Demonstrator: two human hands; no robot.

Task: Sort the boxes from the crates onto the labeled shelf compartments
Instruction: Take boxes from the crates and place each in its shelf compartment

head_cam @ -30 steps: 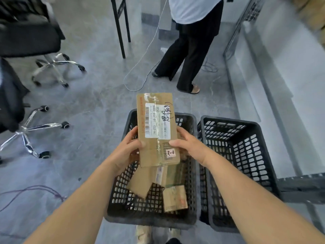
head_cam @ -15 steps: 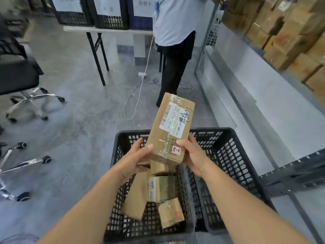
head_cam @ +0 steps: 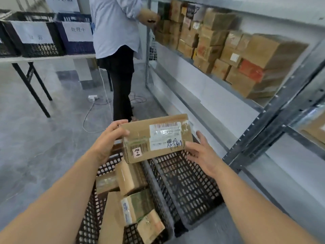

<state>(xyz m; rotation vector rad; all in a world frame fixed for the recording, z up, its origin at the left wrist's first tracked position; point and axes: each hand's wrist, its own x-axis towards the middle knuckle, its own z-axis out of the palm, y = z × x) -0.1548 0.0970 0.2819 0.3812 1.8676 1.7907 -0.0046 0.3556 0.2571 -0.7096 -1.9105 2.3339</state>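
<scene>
I hold a brown cardboard box [head_cam: 154, 138] with a white barcode label and a small "2-1" sticker above two black crates. My left hand [head_cam: 109, 140] grips its left end, thumb on top. My right hand [head_cam: 198, 152] touches its right end with the thumb, fingers spread behind it. The left crate [head_cam: 88, 224] holds several taped boxes [head_cam: 135, 194]. Nothing shows inside the right crate [head_cam: 186, 187]. The metal shelf [head_cam: 263, 110] stands to the right, and its upper level carries many stacked cardboard boxes [head_cam: 228, 50].
A person in a light shirt [head_cam: 116, 55] stands ahead at the shelf's far end. A table [head_cam: 35, 59] with labeled dark bins [head_cam: 52, 36] is at the back left. A white cable and power strip [head_cam: 93, 97] lie on the grey floor.
The box has turned from upright to lying sideways and moved right. My view has lifted and swung right, bringing the stocked shelf into sight.
</scene>
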